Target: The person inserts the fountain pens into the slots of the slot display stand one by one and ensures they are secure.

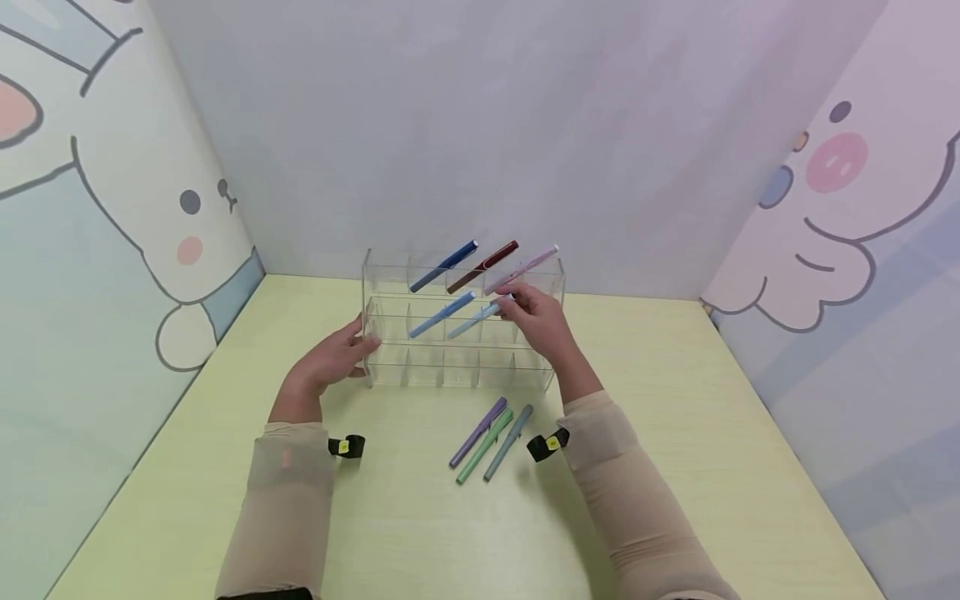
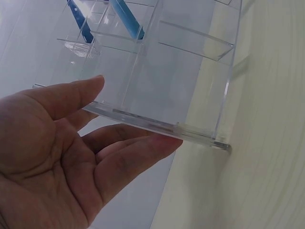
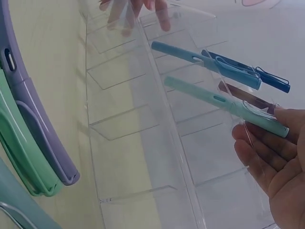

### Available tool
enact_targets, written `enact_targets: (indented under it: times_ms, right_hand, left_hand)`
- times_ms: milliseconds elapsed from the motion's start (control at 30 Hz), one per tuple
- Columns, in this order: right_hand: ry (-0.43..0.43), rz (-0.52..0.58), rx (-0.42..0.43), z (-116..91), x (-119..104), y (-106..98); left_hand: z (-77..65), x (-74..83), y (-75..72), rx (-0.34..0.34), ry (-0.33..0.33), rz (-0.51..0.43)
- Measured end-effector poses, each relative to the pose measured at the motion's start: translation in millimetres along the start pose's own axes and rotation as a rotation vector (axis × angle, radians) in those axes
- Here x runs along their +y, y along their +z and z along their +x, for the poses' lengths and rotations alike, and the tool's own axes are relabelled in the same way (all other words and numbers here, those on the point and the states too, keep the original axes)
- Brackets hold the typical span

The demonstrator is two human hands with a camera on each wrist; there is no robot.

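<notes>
A clear acrylic pen rack (image 1: 459,345) with tiered, divided compartments stands on the table. My left hand (image 1: 333,358) grips its left side panel, thumb on one face and fingers on the other. At the middle tier, my right hand (image 1: 542,321) pinches the upper end of a pale blue pen (image 3: 205,98), whose lower end is in a compartment. Left of it leans a brighter blue pen (image 1: 442,315). In the top tier lean a dark blue pen (image 1: 444,266), a dark red pen (image 1: 483,267) and a pink pen (image 1: 522,269).
In front of the rack, a purple pen (image 1: 478,432), a green pen (image 1: 484,445) and a grey-blue pen (image 1: 508,442) lie side by side on the table (image 1: 405,525). A grey wall (image 1: 480,125) stands close behind; printed panels flank both sides.
</notes>
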State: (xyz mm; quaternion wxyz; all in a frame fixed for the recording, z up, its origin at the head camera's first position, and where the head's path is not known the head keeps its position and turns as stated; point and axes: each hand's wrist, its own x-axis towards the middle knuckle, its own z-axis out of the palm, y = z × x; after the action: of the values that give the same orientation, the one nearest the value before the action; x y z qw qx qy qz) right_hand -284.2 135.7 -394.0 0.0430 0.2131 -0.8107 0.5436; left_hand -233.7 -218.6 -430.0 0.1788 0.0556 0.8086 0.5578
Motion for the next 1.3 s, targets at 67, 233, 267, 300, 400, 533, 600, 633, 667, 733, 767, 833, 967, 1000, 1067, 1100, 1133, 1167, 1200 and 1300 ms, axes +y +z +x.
enact_targets:
  times_ms: [67,233,267,300,400,533,600,633,667,733,767,833,967,1000,1067,1100,1133,1167,1200,1300]
  right_hand:
    - [0.004,-0.051,-0.019,-1,0,-1]
    - [0.023,-0.156,-0.068,-2,-2,-6]
    - [0.023,-0.179,-0.077,-2,-3,-8]
    - [0.019,-0.206,-0.088,-3,-5,-10]
    - [-0.004,-0.286,-0.117,-4,-8,-18]
    - [-0.036,-0.374,-0.150,-6,-17,-30]
    - [-0.047,-0.407,-0.169,-8,-22,-36]
    - [-0.051,-0.415,-0.180,-9,-24,-39]
    - [-0.053,-0.422,-0.188,-11,-26,-41]
    - [-0.060,-0.429,-0.195,-15,-30,-47]
    - [-0.066,-0.431,-0.188,-17,-31,-49]
    - [-0.082,-0.422,-0.153,-22,-33,-54]
    - [-0.124,-0.363,-0.022,-33,-31,-59]
    - [-0.134,-0.338,0.012,-35,-29,-58]
    - [-0.149,-0.282,0.074,-40,-27,-56]
    - [-0.154,-0.253,0.100,-43,-26,-55]
    - [-0.160,-0.224,0.120,-45,-25,-53]
    - [-0.168,-0.195,0.137,-47,-24,-51]
    - [-0.176,-0.173,0.146,-49,-23,-49]
    - [-0.202,-0.133,0.155,-56,-22,-45]
  left_hand:
    - [-0.1,0.2,0.2,-0.002,-0.003,0.000]
    - [-1.9,0.7,1.5,-0.005,-0.001,0.001]
    - [-2.2,0.7,1.8,-0.003,0.001,0.001]
    - [-2.4,0.7,2.0,-0.003,0.001,0.001]
    - [-2.4,1.0,2.1,0.002,-0.005,-0.001]
    - [-2.1,1.0,1.7,-0.001,0.002,-0.003]
    - [-2.2,1.0,1.5,-0.001,0.006,-0.003]
    - [-2.3,0.9,1.4,-0.001,0.009,-0.001]
    - [-2.3,0.8,1.2,0.001,0.007,-0.003]
    - [-2.7,0.5,0.9,-0.001,0.008,0.002]
    - [-2.9,0.3,0.6,-0.002,0.008,0.002]
    - [-3.2,-0.1,0.1,-0.001,0.009,0.004]
    - [-3.5,-0.7,-0.8,-0.001,0.016,0.014]
    - [-3.5,-0.7,-0.8,0.000,0.015,0.014]
    - [-3.6,-0.5,-0.1,-0.003,0.015,0.018]
    - [-3.7,0.0,0.4,-0.002,0.012,0.015]
    - [-3.9,0.5,0.8,-0.003,0.011,0.012]
    - [-4.2,1.0,1.2,-0.005,0.012,0.011]
    - [-4.5,1.7,1.6,-0.006,0.016,0.012]
    - [-5.4,4.0,2.4,-0.008,0.021,0.009]
